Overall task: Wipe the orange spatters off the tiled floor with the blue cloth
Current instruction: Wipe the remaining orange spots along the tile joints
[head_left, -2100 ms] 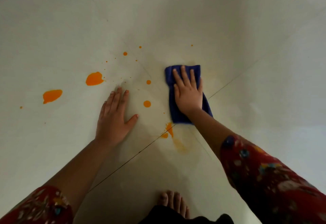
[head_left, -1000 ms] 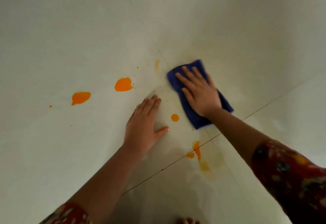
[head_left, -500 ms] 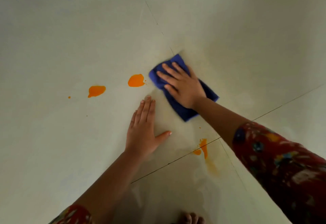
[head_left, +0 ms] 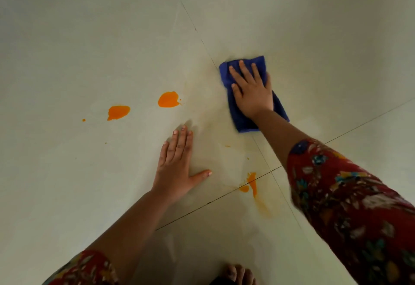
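Head view
Floor: pale glossy tiled floor (head_left: 89, 37), thin dark grout lines crossing just right of the low spatter.
Cloth: folded dark blue cloth (head_left: 238, 114) flat on the floor, its left edge on the diagonal grout line.
Right hand: right hand (head_left: 251, 91) pressed flat on the cloth, fingers spread, not gripping.
Left hand: left hand (head_left: 177, 168) flat on bare tile, fingers extended, thumb out, holding nothing.
Spatters: two large orange spatters (head_left: 168, 99) left of the cloth; another by the grout crossing.
Open room: bare tile beyond the cloth's far edge.
Near edge: bare toes (head_left: 238, 274).
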### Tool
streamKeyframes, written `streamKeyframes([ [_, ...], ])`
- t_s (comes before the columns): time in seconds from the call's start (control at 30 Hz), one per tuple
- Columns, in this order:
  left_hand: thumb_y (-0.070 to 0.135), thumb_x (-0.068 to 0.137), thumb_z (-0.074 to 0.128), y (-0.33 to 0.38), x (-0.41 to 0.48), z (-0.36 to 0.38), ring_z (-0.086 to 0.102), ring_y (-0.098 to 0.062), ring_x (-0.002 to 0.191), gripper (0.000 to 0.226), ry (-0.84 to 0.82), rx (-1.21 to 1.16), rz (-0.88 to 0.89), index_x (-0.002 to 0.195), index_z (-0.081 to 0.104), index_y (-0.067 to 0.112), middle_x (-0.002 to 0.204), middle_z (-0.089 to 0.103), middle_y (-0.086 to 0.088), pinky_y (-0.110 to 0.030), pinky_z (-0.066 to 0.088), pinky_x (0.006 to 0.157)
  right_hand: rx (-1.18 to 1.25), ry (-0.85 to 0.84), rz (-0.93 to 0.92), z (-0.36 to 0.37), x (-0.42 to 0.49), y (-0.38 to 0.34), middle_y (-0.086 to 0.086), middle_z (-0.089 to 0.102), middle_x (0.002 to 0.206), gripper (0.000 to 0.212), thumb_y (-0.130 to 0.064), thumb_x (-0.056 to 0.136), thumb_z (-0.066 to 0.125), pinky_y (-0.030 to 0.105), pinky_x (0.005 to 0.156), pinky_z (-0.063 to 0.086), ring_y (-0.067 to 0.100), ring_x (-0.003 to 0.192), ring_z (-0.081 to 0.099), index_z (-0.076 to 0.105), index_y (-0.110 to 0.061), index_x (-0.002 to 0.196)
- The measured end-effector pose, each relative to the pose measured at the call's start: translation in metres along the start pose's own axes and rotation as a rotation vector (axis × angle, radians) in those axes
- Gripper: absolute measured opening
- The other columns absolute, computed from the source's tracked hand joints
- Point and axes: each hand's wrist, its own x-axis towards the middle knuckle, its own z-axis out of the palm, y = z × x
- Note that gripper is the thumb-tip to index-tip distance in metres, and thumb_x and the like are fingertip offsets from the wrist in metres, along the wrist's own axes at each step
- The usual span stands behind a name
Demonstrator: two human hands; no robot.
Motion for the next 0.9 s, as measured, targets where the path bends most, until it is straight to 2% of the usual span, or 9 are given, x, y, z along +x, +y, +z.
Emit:
streamKeyframes([
  [0.07,0.083,0.071,0.019,-0.001,0.001,0.001,-0.03,-0.011,0.142,0.109,-0.001,0.003,0.003,0.15,-0.019,0.02,0.152,-0.034,0.007,-0.03,-0.019,0.113,-0.02,0.009,-0.141,0.004,-0.017,-0.018,-0.006,0.01,0.163,0.054,-0.044,0.1,0.02,0.055,0.118,0.009,0.026,0.151,0.006,0.017,-0.037,0.153],
  [0.2,0.084,0.072,0.02,-0.003,0.002,0.003,-0.029,-0.013,0.142,0.108,-0.013,0.007,0.01,0.149,-0.023,0.021,0.154,-0.033,0.004,-0.032,-0.017,0.114,-0.121,-0.134,-0.75,0.01,-0.077,0.008,-0.008,0.012,0.163,0.052,-0.045,0.101,0.023,0.049,0.12,0.003,0.022,0.151,0.006,0.014,-0.038,0.153],
  [0.27,0.084,0.072,0.02,-0.004,0.003,0.004,-0.03,-0.014,0.143,0.109,-0.023,0.014,0.012,0.149,-0.022,0.02,0.154,-0.032,0.004,-0.033,-0.016,0.115,-0.114,-0.079,-0.583,0.004,-0.068,0.043,-0.008,0.014,0.162,0.052,-0.046,0.101,0.023,0.052,0.119,0.008,0.022,0.15,0.009,0.017,-0.039,0.152],
  [0.37,0.084,0.071,0.019,-0.004,0.004,0.005,-0.03,-0.014,0.142,0.11,-0.031,0.011,0.004,0.15,-0.021,0.019,0.153,-0.034,0.005,-0.036,-0.015,0.116,-0.023,0.007,-0.052,-0.01,-0.046,0.069,-0.007,0.012,0.163,0.052,-0.047,0.101,0.021,0.055,0.119,0.009,0.023,0.151,0.006,0.014,-0.04,0.152],
  [0.43,0.085,0.071,0.017,-0.004,0.004,0.004,-0.032,-0.014,0.141,0.11,-0.038,0.022,0.01,0.149,-0.023,0.019,0.151,-0.037,0.005,-0.036,-0.015,0.116,-0.003,0.022,-0.033,-0.006,-0.055,0.043,-0.004,0.015,0.163,0.054,-0.047,0.099,0.022,0.056,0.119,0.008,0.028,0.15,0.008,0.018,-0.038,0.152],
  [0.53,0.085,0.069,0.016,-0.003,0.004,0.003,-0.034,-0.013,0.14,0.11,-0.052,0.009,-0.002,0.147,-0.026,0.02,0.15,-0.038,0.006,-0.036,-0.015,0.116,-0.069,-0.126,-0.597,0.013,-0.108,0.013,-0.007,0.017,0.162,0.052,-0.046,0.101,0.025,0.053,0.119,0.005,0.026,0.151,0.008,0.019,-0.037,0.152],
  [0.6,0.085,0.069,0.018,-0.002,0.003,0.003,-0.033,-0.012,0.14,0.11,-0.048,0.005,0.0,0.149,-0.023,0.02,0.15,-0.037,0.007,-0.035,-0.016,0.115,-0.087,-0.154,-0.756,0.008,-0.113,0.041,-0.009,0.018,0.161,0.049,-0.044,0.102,0.027,0.05,0.119,0.004,0.022,0.151,0.009,0.021,-0.039,0.151],
  [0.73,0.084,0.067,0.023,-0.003,0.004,0.004,-0.022,-0.014,0.144,0.112,-0.033,-0.01,-0.005,0.152,-0.012,0.021,0.159,-0.023,0.003,-0.037,-0.009,0.117,-0.043,-0.062,-0.079,-0.012,-0.104,0.103,-0.01,0.012,0.162,0.05,-0.048,0.101,0.019,0.056,0.117,0.013,0.022,0.151,0.007,0.012,-0.043,0.151],
  [0.9,0.085,0.067,0.024,-0.002,0.003,0.003,-0.026,-0.012,0.143,0.113,-0.025,-0.045,0.014,0.152,-0.012,0.02,0.159,-0.022,0.002,-0.039,-0.01,0.117,0.012,-0.007,0.247,0.0,-0.217,0.094,-0.007,0.009,0.163,0.053,-0.047,0.101,0.016,0.046,0.121,0.005,0.018,0.151,0.0,0.01,-0.039,0.154],
])
